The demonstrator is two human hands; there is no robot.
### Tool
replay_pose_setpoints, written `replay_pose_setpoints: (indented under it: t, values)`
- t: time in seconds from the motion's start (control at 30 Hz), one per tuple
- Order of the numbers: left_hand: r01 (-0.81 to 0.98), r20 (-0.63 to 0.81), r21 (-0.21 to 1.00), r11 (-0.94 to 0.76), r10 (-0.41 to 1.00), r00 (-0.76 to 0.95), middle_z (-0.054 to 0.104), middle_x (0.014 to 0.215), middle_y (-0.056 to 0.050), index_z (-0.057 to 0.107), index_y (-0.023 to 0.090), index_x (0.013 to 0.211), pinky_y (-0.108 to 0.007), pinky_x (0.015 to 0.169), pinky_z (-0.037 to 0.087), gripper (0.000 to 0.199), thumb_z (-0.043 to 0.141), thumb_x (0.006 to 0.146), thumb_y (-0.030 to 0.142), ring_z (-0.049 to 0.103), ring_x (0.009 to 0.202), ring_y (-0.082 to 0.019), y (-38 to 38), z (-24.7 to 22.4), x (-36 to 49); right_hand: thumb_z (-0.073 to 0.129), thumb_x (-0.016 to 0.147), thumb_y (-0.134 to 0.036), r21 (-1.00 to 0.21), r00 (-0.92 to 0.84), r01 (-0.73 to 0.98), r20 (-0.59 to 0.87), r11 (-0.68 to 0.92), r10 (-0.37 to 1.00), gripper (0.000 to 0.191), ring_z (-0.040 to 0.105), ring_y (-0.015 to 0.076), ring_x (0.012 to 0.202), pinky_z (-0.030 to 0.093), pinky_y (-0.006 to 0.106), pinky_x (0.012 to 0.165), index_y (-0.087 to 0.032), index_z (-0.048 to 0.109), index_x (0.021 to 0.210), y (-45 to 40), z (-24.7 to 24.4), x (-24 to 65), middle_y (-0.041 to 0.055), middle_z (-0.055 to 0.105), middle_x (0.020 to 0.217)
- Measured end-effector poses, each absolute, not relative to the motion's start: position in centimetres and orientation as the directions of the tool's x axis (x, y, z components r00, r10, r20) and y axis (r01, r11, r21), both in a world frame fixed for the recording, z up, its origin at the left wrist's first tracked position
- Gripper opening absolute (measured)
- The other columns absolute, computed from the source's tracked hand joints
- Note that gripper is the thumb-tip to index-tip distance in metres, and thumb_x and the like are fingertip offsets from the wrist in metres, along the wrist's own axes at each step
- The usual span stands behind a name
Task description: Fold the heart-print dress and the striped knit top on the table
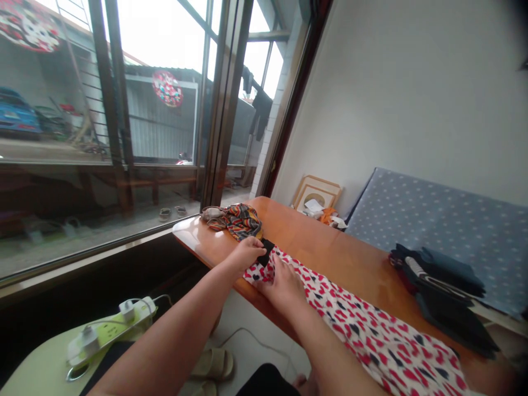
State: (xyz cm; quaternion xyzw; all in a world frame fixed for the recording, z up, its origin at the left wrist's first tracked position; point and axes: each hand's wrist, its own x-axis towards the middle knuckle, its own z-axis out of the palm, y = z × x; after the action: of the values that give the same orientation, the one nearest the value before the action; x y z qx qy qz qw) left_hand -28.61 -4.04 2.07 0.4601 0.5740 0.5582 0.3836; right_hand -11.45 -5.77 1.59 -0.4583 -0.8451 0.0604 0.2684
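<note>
My left hand [247, 254] pinches the black band [266, 252]; my right hand [282, 287] lies open on the limp, light heart-print cloth [371, 335].

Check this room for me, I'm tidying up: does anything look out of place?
The power strip stands out: it sits with plugs in it on a pale surface below the window, its cords trailing loose. The picture frames also look set aside, leaning against the wall at the far end of the table.
</note>
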Motion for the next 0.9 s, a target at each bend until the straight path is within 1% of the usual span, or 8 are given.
replay_pose_setpoints:
  t: [0.1, 0.13, 0.3, 0.43, 0.53, 0.63, 0.7, 0.9]
  values:
    - [-0.008, 0.093, 0.995, -0.097, 0.967, -0.236, 0.062, 0.074, 0.001, 0.056, 0.019, 0.088, -0.022, 0.06, 0.048, 0.025, 0.074, 0.076, 0.031, 0.061, 0.062, -0.011, -3.7, 1.8, -29.6, 0.058, 0.089, -0.037, -0.445, -0.357, 0.734, 0.39, 0.513, 0.849, 0.027, 0.066, 0.0241, 0.086, 0.042, 0.031, 0.073, -0.024, 0.071, 0.11, -3.4, 1.6, -13.0, 0.0074, 0.075, 0.094]
    - [-0.004, 0.11, 0.993, -0.114, 0.962, -0.25, 0.063, 0.075, 0.0, 0.056, 0.019, 0.089, -0.023, 0.062, 0.049, 0.024, 0.073, 0.077, 0.031, 0.063, 0.064, -0.011, -3.5, 1.6, -30.2, 0.053, 0.092, -0.037, -0.479, -0.325, 0.723, 0.399, 0.497, 0.858, 0.023, 0.065, 0.0216, 0.078, 0.039, 0.029, 0.068, -0.024, 0.072, 0.097, -2.5, 1.7, -13.0, 0.0055, 0.074, 0.084]
    - [0.316, 0.204, 0.946, -0.075, 0.894, -0.398, 0.064, 0.07, 0.001, 0.06, 0.019, 0.083, -0.022, 0.058, 0.044, 0.01, 0.064, 0.081, 0.028, 0.061, 0.064, -0.014, -2.4, -0.2, -33.3, 0.047, 0.093, -0.055, -0.643, -0.151, 0.62, 0.465, 0.45, 0.872, 0.044, 0.055, 0.0182, 0.062, 0.035, 0.028, 0.06, -0.02, 0.067, 0.075, 1.8, 2.9, -11.8, 0.0034, 0.066, 0.064]
    - [0.562, 0.281, 0.823, -0.083, 0.919, -0.276, 0.069, 0.074, -0.002, 0.068, 0.021, 0.081, -0.026, 0.064, 0.044, 0.008, 0.061, 0.08, 0.024, 0.064, 0.073, -0.018, -1.6, -0.9, -33.4, 0.046, 0.091, -0.064, -0.722, -0.05, 0.557, 0.465, 0.411, 0.884, 0.052, 0.052, 0.0175, 0.059, 0.034, 0.028, 0.058, -0.02, 0.061, 0.066, 3.2, 3.8, -11.4, 0.0031, 0.063, 0.061]
    - [0.657, 0.308, 0.739, -0.151, 0.943, -0.13, 0.076, 0.086, -0.003, 0.076, 0.026, 0.082, -0.029, 0.079, 0.046, 0.014, 0.063, 0.077, 0.021, 0.067, 0.089, -0.022, -0.8, -0.6, -32.3, 0.048, 0.089, -0.069, -0.749, 0.0, 0.537, 0.461, 0.388, 0.888, 0.055, 0.048, 0.0162, 0.056, 0.033, 0.028, 0.057, -0.021, 0.055, 0.062, 3.5, 4.3, -11.5, 0.0007, 0.058, 0.056]
    - [0.809, 0.284, 0.537, -0.238, 0.954, 0.092, 0.077, 0.108, -0.003, 0.08, 0.032, 0.097, -0.033, 0.095, 0.044, 0.029, 0.058, 0.083, 0.021, 0.065, 0.109, -0.026, 0.6, -0.2, -31.4, 0.05, 0.089, -0.07, -0.774, 0.004, 0.49, 0.462, 0.401, 0.887, 0.055, 0.047, 0.0158, 0.057, 0.033, 0.027, 0.058, -0.021, 0.056, 0.064, 3.5, 4.7, -11.4, -0.0002, 0.057, 0.056]
    - [0.855, 0.239, 0.453, -0.252, 0.958, 0.156, 0.075, 0.118, -0.003, 0.079, 0.036, 0.109, -0.035, 0.097, 0.044, 0.036, 0.054, 0.085, 0.022, 0.063, 0.115, -0.028, 2.1, 0.0, -31.2, 0.05, 0.09, -0.067, -0.783, -0.029, 0.454, 0.464, 0.425, 0.885, 0.053, 0.049, 0.0161, 0.06, 0.035, 0.026, 0.059, -0.02, 0.059, 0.068, 3.4, 4.9, -11.2, 0.0003, 0.06, 0.06]
    - [0.868, 0.202, 0.423, -0.259, 0.961, 0.188, 0.068, 0.132, -0.004, 0.071, 0.04, 0.125, -0.037, 0.098, 0.045, 0.047, 0.063, 0.081, 0.027, 0.06, 0.116, -0.03, 5.7, -0.8, -31.0, 0.053, 0.092, -0.058, -0.745, -0.159, 0.468, 0.458, 0.475, 0.875, 0.045, 0.055, 0.0183, 0.068, 0.04, 0.027, 0.065, -0.018, 0.072, 0.088, 2.8, 4.9, -10.5, 0.0009, 0.066, 0.069]
